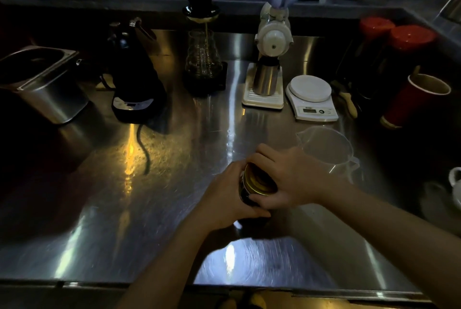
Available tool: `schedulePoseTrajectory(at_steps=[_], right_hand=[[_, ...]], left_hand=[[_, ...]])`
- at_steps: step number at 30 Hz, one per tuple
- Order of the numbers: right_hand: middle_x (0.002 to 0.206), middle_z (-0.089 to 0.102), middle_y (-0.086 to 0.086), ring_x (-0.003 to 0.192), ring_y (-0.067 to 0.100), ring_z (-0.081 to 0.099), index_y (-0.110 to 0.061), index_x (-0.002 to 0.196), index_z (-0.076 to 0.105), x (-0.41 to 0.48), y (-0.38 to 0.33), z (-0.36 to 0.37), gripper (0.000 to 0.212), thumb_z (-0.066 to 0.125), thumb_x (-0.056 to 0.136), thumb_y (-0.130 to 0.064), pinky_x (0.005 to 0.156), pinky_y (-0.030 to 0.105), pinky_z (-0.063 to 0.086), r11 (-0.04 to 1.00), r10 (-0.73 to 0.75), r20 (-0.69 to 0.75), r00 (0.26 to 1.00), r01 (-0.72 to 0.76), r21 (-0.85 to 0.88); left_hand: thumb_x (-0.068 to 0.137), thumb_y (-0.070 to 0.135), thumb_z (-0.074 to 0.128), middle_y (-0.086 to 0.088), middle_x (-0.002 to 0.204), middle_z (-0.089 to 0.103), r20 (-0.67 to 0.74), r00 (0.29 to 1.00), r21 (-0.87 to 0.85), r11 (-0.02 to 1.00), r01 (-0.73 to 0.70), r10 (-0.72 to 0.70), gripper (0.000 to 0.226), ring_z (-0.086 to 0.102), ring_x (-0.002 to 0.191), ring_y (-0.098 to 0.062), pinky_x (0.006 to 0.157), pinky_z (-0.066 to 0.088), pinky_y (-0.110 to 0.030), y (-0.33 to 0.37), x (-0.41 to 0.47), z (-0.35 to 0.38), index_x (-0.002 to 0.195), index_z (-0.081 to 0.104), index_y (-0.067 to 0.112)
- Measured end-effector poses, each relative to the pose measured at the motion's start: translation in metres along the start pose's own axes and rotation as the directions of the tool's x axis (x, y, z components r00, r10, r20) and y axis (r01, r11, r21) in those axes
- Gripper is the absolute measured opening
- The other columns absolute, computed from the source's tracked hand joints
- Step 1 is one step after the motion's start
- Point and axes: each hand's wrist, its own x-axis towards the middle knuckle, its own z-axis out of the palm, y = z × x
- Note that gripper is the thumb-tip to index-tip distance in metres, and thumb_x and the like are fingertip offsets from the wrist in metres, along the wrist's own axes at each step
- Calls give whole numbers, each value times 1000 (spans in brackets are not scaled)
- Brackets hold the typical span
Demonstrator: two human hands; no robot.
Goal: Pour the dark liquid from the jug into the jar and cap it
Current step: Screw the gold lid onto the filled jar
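A dark-filled glass jar (pixel 252 220) stands on the steel counter, mostly hidden by my hands. On its mouth sits a gold metal lid (pixel 258 180). My left hand (pixel 228 196) wraps around the jar's side. From the right, my right hand (pixel 284 176) closes over the lid's rim with fingers and thumb. Just beyond my right hand stands the clear plastic jug (pixel 326 150), which looks empty, its handle toward the right.
On the steel counter (pixel 149 208) behind are a black kettle (pixel 136 79) with its cord, a glass carafe (pixel 203 59) under a dripper, a white grinder (pixel 270 59), a white scale (pixel 311 97), red cups (pixel 416 99) and a metal bin (pixel 42 81) at left.
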Motion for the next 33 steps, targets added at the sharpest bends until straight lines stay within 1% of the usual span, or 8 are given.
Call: schedulePoseTrajectory(at_steps=[3, 7, 9, 12, 15, 19, 23, 33], right_hand=[[78, 60, 6, 53, 19, 52, -8, 96, 58, -1, -6, 6, 56, 53, 71, -58, 43, 23, 37, 997, 74, -97, 993, -74, 2], [75, 61, 6, 51, 22, 53, -8, 93, 61, -2, -14, 9, 57, 50, 69, -59, 40, 28, 43, 989, 144, -147, 979, -146, -2], [75, 61, 6, 50, 22, 53, -8, 93, 61, -1, -17, 11, 57, 50, 70, -59, 40, 30, 44, 985, 171, -160, 972, -175, -7], [74, 61, 6, 48, 22, 51, -8, 90, 61, -1, -23, 14, 57, 49, 70, -60, 40, 29, 43, 973, 226, -178, 958, -231, -9], [73, 59, 6, 46, 21, 48, -9, 87, 60, -2, -30, 18, 56, 49, 71, -61, 39, 28, 42, 953, 295, -214, 931, -304, -10], [73, 57, 5, 44, 21, 44, -11, 84, 58, -1, -42, 24, 52, 50, 71, -61, 40, 26, 38, 896, 427, -256, 867, -444, -10], [73, 56, 6, 40, 23, 44, -10, 82, 55, 0, -50, 27, 51, 55, 70, -60, 39, 25, 36, 853, 499, -289, 817, -522, -3], [87, 59, 15, 45, 27, 50, -8, 96, 57, -3, -51, 25, 56, 61, 72, -58, 42, 30, 46, 862, 490, -243, 837, -507, -8]], left_hand=[[44, 60, 81, 10, 120, 58, -105, 994, 5, 1000, 18, -17, 88, 58, 109, -12, 93, 53, -46, -2, -6, 9, 121, 42, 40], [46, 56, 82, 10, 117, 57, -230, 972, -7, 999, 51, -52, 83, 56, 108, -14, 94, 50, -47, 2, -15, 22, 118, 41, 46], [52, 48, 85, 16, 109, 55, -328, 944, 18, 999, 49, -40, 78, 54, 100, -6, 92, 49, -43, 6, -21, 32, 118, 43, 42], [61, 41, 84, 29, 98, 42, -468, 884, 73, 996, 54, -14, 75, 41, 90, 13, 86, 38, -25, 9, -28, 47, 124, 45, 32], [67, 39, 82, 14, 113, 51, -552, 833, 107, 987, 120, -42, 76, 41, 95, 3, 87, 28, -22, 13, -32, 59, 132, 45, 23], [68, 35, 81, -1, 128, 55, -598, 795, 113, 972, 205, -98, 81, 51, 113, -20, 89, 26, -22, 18, -36, 71, 137, 43, 16], [70, 33, 79, 1, 129, 52, -597, 794, 128, 962, 240, -119, 80, 49, 115, -20, 89, 26, -23, 16, -36, 73, 138, 40, 18], [70, 39, 80, -2, 129, 53, -605, 786, 146, 953, 264, -125, 81, 50, 117, -21, 91, 26, -25, 19, -38, 76, 136, 40, 15]])
